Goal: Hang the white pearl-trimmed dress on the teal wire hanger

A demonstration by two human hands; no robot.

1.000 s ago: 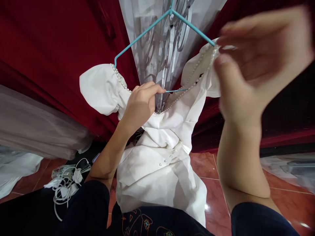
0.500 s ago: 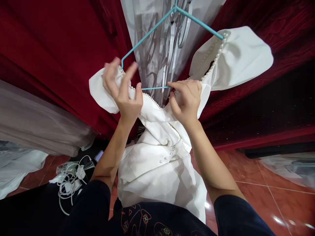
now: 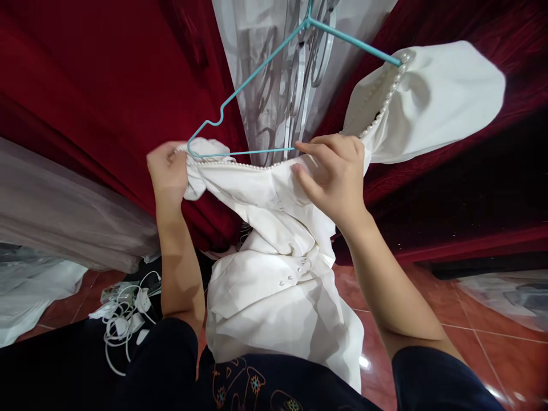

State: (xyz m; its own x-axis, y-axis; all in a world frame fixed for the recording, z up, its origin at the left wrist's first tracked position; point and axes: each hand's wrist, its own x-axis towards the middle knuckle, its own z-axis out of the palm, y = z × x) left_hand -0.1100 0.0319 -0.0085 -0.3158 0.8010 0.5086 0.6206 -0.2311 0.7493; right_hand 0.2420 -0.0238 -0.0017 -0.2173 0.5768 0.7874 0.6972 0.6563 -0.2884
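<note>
A white dress (image 3: 261, 308) with pearl-edged neckline and puffed sleeves hangs partly on a teal hanger (image 3: 265, 63). My left hand (image 3: 166, 174) is closed on the dress's left shoulder strap, pulled out past the hanger's left end. That end now shows bare, its notch uncovered. My right hand (image 3: 338, 177) grips the bodice at the right of the neckline, its index fingertip against the hanger's lower bar. The right sleeve (image 3: 454, 97) hangs from the hanger's right arm. Below, the skirt lies bunched, with small pearl buttons at the waist.
Dark red curtains (image 3: 107, 85) hang on both sides, and a pale ornate panel (image 3: 274, 80) stands behind the hanger. Lower left, tangled white cables (image 3: 124, 325) lie on a black surface. Sheer white fabric (image 3: 38, 291) trails on the red tiled floor (image 3: 492, 348).
My left hand has gone from open fingers over the left shoulder to gripping the strap farther left. The strap has come off the hanger's notch. My right hand has shifted slightly right.
</note>
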